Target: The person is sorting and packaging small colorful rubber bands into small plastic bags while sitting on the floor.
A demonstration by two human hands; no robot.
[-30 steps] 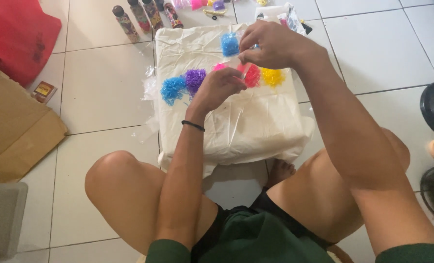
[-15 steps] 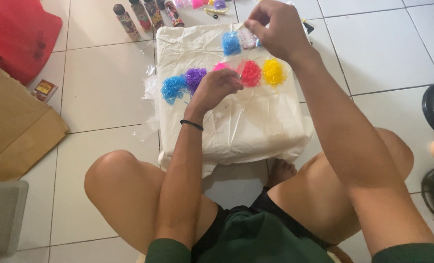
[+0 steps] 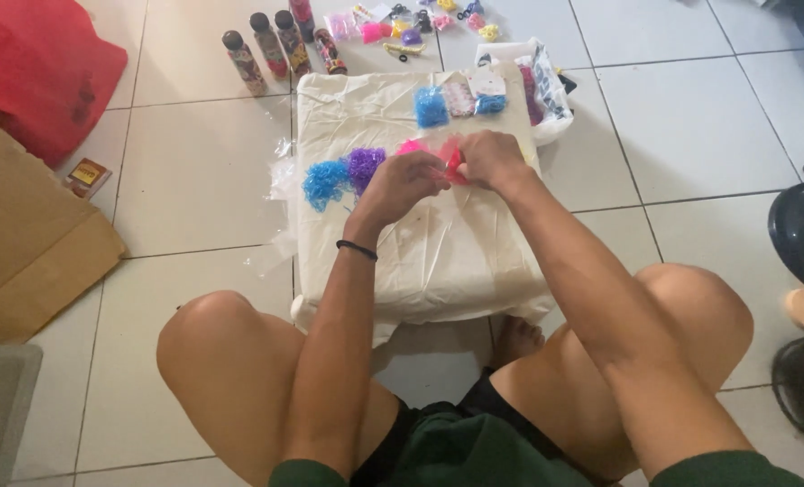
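A white plastic-wrapped box (image 3: 438, 261) lies on the tiled floor between my knees. On its top sit small heaps of tiny elastic bands: light blue (image 3: 323, 183), purple (image 3: 364, 165), pink (image 3: 411, 146) and red (image 3: 452, 159). My left hand (image 3: 400, 188), with a black band on its wrist, and my right hand (image 3: 492, 160) meet over the red heap, fingertips pinched into it. A small blue packet of bands (image 3: 431, 106) and a pale packet (image 3: 460, 97) rest further back. The yellow heap is hidden under my right hand.
Several spray bottles (image 3: 271, 45) stand beyond the box, beside scattered small packets (image 3: 402, 22). A white bag of goods (image 3: 539, 90) sits at the box's far right corner. Red bag (image 3: 32, 72), cardboard (image 3: 23, 243) and a small box (image 3: 86, 176) on the left; a black rounded object (image 3: 803, 234) on the right.
My right hand came down from the packets at the back to the red heap and now covers the yellow one. My left hand shifted slightly right to meet it.
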